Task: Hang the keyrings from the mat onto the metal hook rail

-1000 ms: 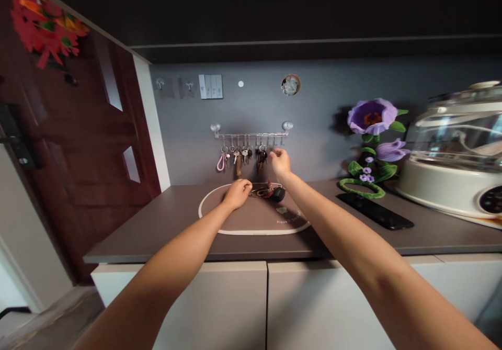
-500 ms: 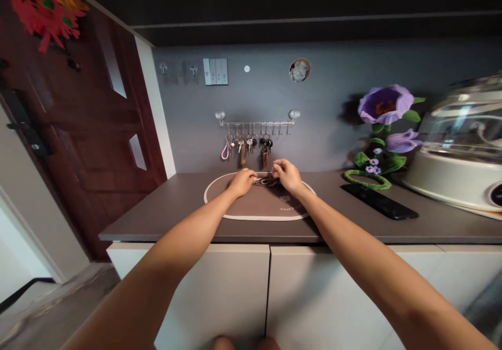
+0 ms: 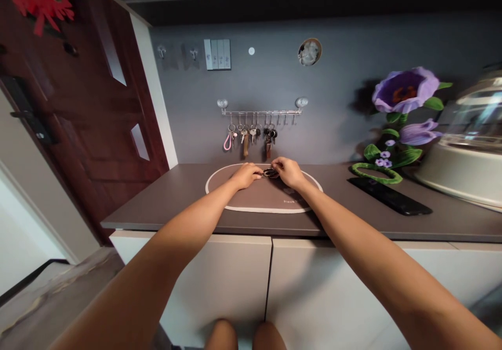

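Observation:
A small dark and metallic bunch of keys [image 3: 270, 173] is between my hands, just above or on the brown oval mat [image 3: 259, 198] with its pale rim. My left hand [image 3: 247, 175] comes in from the left, its thumb and fingers pinched at the bunch's near-left edge. From the other side my right hand [image 3: 289, 172] has its fingers curled onto the keys, hiding part of them. Behind the hands, more keys [image 3: 253, 133] hang from a clear hook rail [image 3: 261, 113] on the wall, along with a pink loop [image 3: 227, 142].
At right on the counter [image 3: 145, 198] lie a black phone [image 3: 390, 195] and a green ring [image 3: 376, 173] below purple plush flowers [image 3: 406, 93]. A white appliance with a clear dome [image 3: 466, 172] stands farther right. At left is a dark red door [image 3: 105, 130].
My right hand has come down to the keys; before, its fingertips held up something small and reddish. Both hands are now closer together. The view has shifted slightly.

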`<state>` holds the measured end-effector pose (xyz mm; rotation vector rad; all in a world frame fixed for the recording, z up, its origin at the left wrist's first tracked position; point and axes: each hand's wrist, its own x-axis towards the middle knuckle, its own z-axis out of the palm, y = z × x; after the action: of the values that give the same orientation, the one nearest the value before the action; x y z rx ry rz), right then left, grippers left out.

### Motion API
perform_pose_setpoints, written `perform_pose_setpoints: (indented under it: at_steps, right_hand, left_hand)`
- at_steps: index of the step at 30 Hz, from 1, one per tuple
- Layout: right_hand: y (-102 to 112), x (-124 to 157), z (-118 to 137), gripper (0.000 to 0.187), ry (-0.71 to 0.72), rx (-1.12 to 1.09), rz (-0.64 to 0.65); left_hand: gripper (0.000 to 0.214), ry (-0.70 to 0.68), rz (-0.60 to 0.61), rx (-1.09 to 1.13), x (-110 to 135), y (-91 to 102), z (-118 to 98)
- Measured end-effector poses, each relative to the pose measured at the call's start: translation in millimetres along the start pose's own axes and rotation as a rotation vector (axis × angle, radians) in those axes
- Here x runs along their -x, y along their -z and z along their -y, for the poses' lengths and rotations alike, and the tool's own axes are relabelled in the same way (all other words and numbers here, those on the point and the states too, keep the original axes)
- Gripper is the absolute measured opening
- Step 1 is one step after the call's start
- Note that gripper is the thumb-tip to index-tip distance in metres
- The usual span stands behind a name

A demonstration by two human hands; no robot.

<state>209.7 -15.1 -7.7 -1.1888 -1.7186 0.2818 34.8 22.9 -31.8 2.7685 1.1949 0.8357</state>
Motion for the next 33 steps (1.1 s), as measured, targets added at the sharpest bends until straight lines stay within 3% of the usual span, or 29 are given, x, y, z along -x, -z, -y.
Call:
perform_pose_setpoints:
  at_steps: [9,15,19,28,33]
  right_hand:
    - [-0.5,-1.7,-3.8,0.013,0.044,0.204,0.015]
    - [1.1,0.9,0.9,0.016,0.044,0.303,0.071]
    - [1.7,2.5,3.5,0.019,0.041,0.351,0.106]
    - [0.2,3.8,3.8,0.019,0.059,0.379,0.144]
    - [-1.5,4.1,5.6,0.019,0.083,0.379,0.162]
  left_hand:
    - [0.008,0.003,0.035,0.013,1.3,3.7,4.4]
    - [0.015,-0.048,0.133,0.002,4.3,10.1,10.4]
    - [0.022,-0.016,0.138,0.053,5.5,15.8,8.8]
    - [0.030,0.312,0.025,0.490,6.8,15.3,7.2]
    - [0.023,0.474,-0.056,0.973,1.4,14.8,4.7]
